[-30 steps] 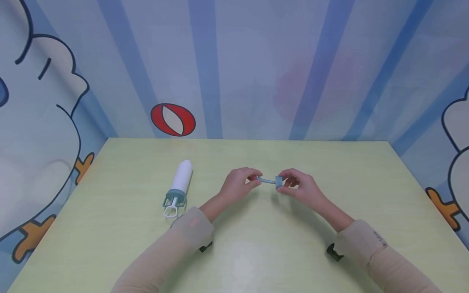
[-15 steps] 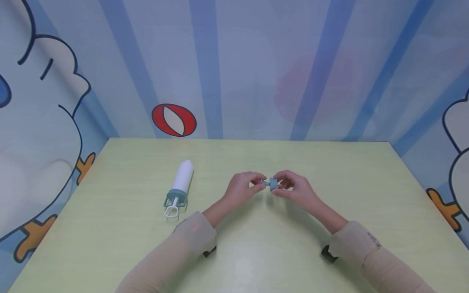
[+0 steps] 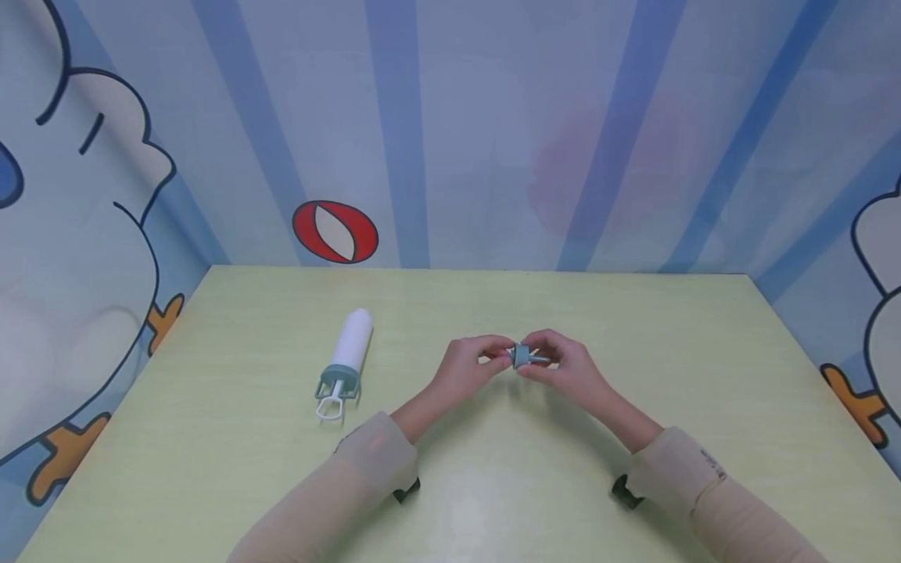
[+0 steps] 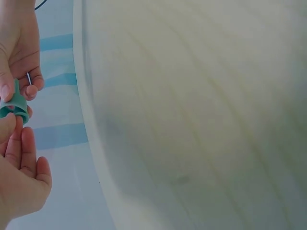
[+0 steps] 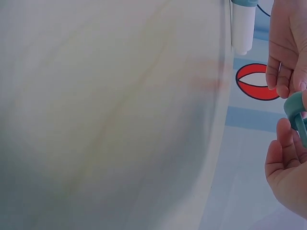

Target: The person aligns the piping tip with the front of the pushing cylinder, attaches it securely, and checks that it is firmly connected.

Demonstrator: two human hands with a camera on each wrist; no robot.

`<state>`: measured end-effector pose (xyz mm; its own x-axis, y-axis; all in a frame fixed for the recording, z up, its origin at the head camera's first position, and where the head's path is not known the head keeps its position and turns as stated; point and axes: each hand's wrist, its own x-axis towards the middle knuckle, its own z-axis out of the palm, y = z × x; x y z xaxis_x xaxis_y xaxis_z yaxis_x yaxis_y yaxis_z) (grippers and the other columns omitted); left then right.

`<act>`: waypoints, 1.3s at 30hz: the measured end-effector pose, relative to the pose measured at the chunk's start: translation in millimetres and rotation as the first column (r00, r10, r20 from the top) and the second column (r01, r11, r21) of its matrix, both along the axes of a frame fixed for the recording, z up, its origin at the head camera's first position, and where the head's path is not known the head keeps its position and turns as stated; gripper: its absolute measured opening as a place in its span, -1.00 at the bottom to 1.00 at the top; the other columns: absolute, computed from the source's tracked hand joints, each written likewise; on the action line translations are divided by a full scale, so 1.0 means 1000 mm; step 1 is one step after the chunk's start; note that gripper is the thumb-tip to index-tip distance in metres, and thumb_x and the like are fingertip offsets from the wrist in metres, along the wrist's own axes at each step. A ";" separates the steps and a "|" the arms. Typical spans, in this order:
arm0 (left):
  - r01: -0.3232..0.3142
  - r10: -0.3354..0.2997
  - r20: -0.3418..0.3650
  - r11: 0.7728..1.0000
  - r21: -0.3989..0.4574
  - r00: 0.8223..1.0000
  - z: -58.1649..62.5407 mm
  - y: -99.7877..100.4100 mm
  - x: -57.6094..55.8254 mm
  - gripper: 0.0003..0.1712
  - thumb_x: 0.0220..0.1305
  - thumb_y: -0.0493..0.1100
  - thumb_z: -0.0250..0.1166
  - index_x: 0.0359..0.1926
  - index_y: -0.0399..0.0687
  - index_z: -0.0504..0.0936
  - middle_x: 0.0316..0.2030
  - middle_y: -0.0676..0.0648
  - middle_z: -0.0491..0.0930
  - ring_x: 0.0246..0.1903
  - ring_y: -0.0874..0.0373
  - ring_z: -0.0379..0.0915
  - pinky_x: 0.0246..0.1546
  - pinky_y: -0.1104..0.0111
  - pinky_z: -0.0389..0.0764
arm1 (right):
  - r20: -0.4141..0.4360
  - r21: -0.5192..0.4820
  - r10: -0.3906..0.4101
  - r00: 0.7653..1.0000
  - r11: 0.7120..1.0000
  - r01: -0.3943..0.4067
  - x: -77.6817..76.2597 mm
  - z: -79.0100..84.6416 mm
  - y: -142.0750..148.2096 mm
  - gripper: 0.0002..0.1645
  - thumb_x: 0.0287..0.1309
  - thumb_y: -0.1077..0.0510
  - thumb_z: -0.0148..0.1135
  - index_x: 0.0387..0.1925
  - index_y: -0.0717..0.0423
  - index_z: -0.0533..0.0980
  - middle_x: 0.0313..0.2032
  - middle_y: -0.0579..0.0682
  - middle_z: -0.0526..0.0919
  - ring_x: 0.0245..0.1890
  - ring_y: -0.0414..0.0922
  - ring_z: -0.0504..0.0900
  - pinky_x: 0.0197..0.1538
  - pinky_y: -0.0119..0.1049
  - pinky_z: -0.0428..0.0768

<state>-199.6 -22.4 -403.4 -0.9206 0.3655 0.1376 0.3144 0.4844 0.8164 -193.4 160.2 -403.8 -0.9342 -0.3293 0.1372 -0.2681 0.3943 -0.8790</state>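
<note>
Above the middle of the table, both hands hold a small teal cap-like piece (image 3: 521, 356) with thin prongs sticking out toward the right hand. My left hand (image 3: 467, 363) pinches the rim between thumb and fingertips; in the left wrist view the hollow round end of the teal piece (image 4: 17, 105) faces it. Thumb and fingers of my right hand (image 3: 565, 361) grip the cap from the other side, with the prongs reaching in between them. In the right wrist view the teal piece (image 5: 293, 108) shows its rounded end and one prong; the rest is cut off at the frame edge.
A white toy syringe (image 3: 350, 344) with a teal collar and a white plunger handle lies on the pale yellow-green table (image 3: 211, 438), left of the hands. Behind the table stands a blue striped backdrop (image 3: 486, 156) with cartoon prints.
The teal piece has been turned around: its prongs pointed to the left hand and now point to the right. The left hand has moved from the prong end to the cap's rim.
</note>
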 end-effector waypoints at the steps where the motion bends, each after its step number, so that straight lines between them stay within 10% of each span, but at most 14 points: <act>1: -0.003 0.003 0.003 1.000 0.004 1.000 0.000 0.000 0.000 -0.70 0.13 -0.13 0.20 -0.08 -0.03 0.57 -0.31 0.00 0.64 -0.26 0.20 0.52 -0.42 0.54 0.47 | 0.006 -0.005 0.000 1.000 1.000 0.000 0.000 0.000 0.000 -0.65 -0.02 0.16 0.26 -0.16 0.16 0.44 -0.24 0.11 0.57 -0.29 -0.20 0.58 -0.24 -0.37 0.54; 14: -0.023 0.022 0.055 1.000 0.020 0.998 -0.003 -0.002 -0.002 -0.72 0.05 -0.08 0.27 -0.18 -0.02 0.58 -0.38 0.03 0.63 -0.31 0.22 0.51 -0.36 0.47 0.47 | -0.015 0.003 -0.012 1.000 1.000 0.012 0.003 0.000 -0.004 -0.68 -0.04 0.19 0.27 -0.20 0.18 0.46 -0.30 0.08 0.57 -0.35 -0.25 0.53 -0.24 -0.37 0.52; 28: 0.091 -0.094 0.195 0.996 0.024 0.976 0.001 -0.007 -0.014 -0.77 0.00 -0.13 0.32 -0.26 -0.04 0.55 -0.38 0.02 0.56 -0.34 0.23 0.44 -0.32 0.45 0.46 | -0.068 0.016 0.036 0.997 0.999 -0.035 0.007 0.001 -0.005 -0.69 -0.04 0.19 0.27 -0.22 0.21 0.46 -0.31 0.09 0.58 -0.30 -0.05 0.55 -0.19 -0.28 0.48; 39: 0.158 -0.163 0.280 0.987 0.041 0.946 0.004 -0.009 -0.018 -0.83 0.05 -0.24 0.27 -0.29 -0.14 0.53 -0.37 -0.04 0.53 -0.35 0.23 0.43 -0.27 0.45 0.47 | -0.104 0.034 0.076 0.992 0.997 -0.073 0.011 0.000 -0.010 -0.68 -0.10 0.21 0.30 -0.23 0.21 0.48 -0.34 0.09 0.59 -0.41 -0.29 0.53 -0.22 -0.22 0.54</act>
